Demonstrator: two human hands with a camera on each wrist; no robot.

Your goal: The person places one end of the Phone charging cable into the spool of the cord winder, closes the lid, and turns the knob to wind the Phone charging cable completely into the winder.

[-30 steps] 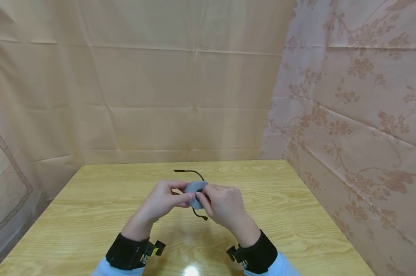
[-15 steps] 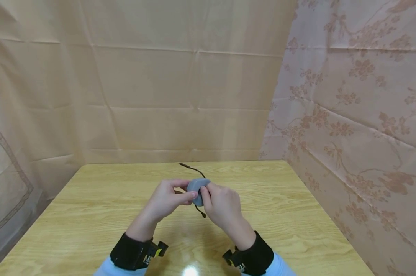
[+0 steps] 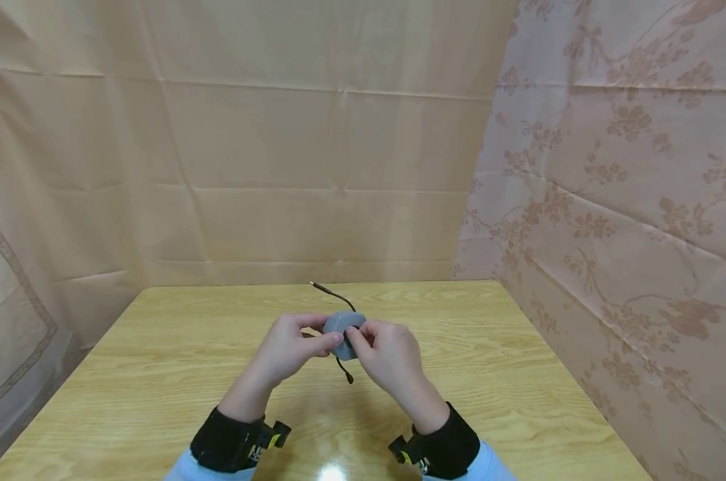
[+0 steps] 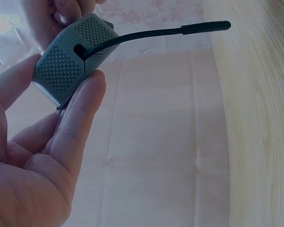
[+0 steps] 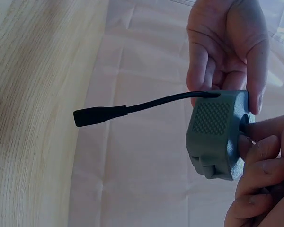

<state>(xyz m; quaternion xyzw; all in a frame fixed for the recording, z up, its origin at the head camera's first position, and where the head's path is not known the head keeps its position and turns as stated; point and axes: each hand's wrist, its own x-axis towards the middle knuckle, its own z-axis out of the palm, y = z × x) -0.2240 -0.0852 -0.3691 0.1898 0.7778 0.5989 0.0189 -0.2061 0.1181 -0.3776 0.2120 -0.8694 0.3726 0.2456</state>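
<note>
A grey-green cable winder (image 3: 339, 322) with textured sides is held above the table between both hands. My left hand (image 3: 286, 346) grips its left edge between thumb and fingers. With thumb and index finger, my right hand (image 3: 392, 353) pinches at a dark round part in the middle of the winder's face; the fingertips partly hide that part. Black cable comes out of slots on two opposite sides. One slim cable end (image 4: 206, 27) points away from me in the left wrist view. A thicker cable end (image 5: 100, 116) hangs from the other side in the right wrist view.
Beneath the hands lies a light wood-grain table (image 3: 206, 381). A plain beige curtain (image 3: 267, 174) hangs behind it, and a flowered curtain (image 3: 603, 200) runs along the right side. Black bands with small cameras (image 3: 279, 434) circle both wrists.
The winder rises slightly and tilts, then settles a little back to the left. Its far cable end now points more upward. The right thumb shifts across the winder's centre.
</note>
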